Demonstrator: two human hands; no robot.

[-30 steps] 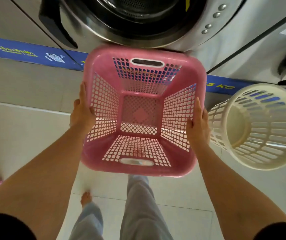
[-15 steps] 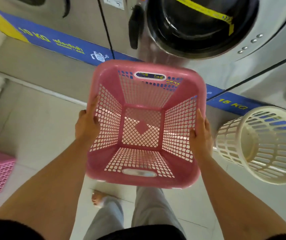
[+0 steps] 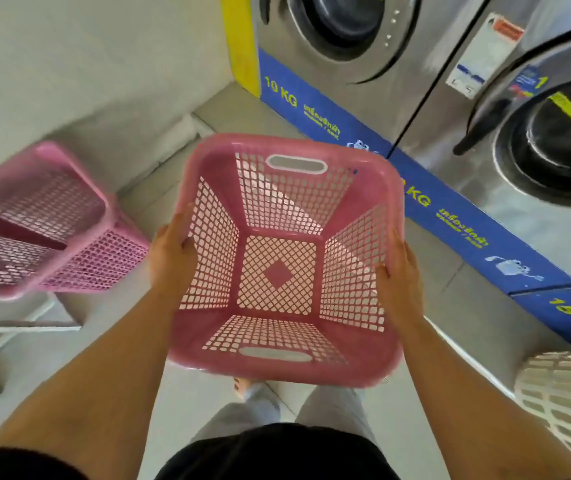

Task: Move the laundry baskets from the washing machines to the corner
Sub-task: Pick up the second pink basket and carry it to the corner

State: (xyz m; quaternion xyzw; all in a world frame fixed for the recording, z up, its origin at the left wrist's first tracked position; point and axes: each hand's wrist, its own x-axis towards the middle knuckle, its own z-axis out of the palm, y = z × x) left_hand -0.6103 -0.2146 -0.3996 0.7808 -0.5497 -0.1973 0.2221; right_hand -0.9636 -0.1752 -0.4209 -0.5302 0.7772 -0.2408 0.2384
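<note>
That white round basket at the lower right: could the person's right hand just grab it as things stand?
Probably not yet. The right hand and the left hand are both gripping the pink basket. The white basket lies off to the side, behind the right forearm.

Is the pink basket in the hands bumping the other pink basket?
Apart. The head view shows bare floor and the left hand between the held pink basket and the other pink basket.

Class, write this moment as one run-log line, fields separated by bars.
left hand grips pink basket | right hand grips it | basket empty, airborne | second pink basket left | white basket right
</note>
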